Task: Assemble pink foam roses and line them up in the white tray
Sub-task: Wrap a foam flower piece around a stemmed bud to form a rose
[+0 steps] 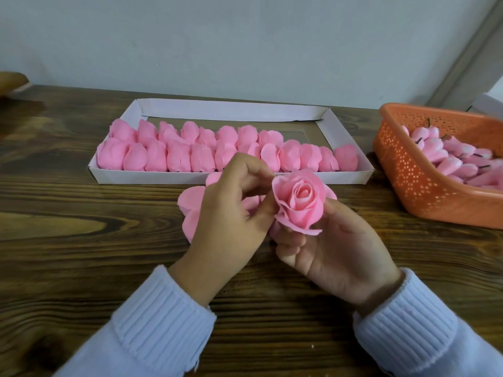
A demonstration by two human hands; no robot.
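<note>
The rose sat between both hands above the table, just in front of the white tray, which lay at 12 o'clock from it. The right hand cupped it from below at 5 o'clock, fingers curled round the hidden base. The left hand came in from 9 o'clock, its thumb and forefinger pinching the outer petal at the bloom's left edge. The right hand bore the flower, so it seemed the likelier one to carry it over.

The rose's long axis stood nearly upright, bloom open toward the camera and base down in the palm. The finished roses in the tray lay on their sides in two rows instead. The coming move probably turned on that: the flower would need tipping over before it was set down. The back row stopped short, and its bare stretch lay at about 1 o'clock from the rose.

The rose itself was soft pink foam with a tight spiral centre and looser, slightly curled outer petals — apparently close to done. Loose petals lay on the table under the left hand, at 9 o'clock from the flower. An orange basket of buds stood at 2 o'clock.
</note>
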